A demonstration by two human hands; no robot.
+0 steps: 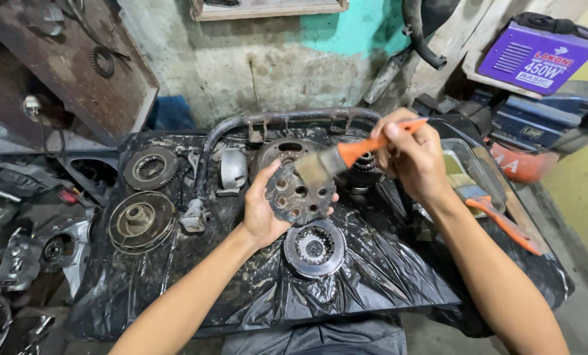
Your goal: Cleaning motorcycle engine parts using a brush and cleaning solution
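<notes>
the left hand (262, 209) is clamping a round, greasy metal plate with holes (299, 194) upright above the black plastic sheet (373, 276) covering the surface. the right hand (412, 154) is closed around an orange-handled brush (346, 156), its bristles touching the plate's upper edge. judging by this, brushing goes best with the plate held steady and the bristles worked into each hole. a toothed ring (314, 247) is lying just below; a second brush (497, 217) is resting to the right.
</notes>
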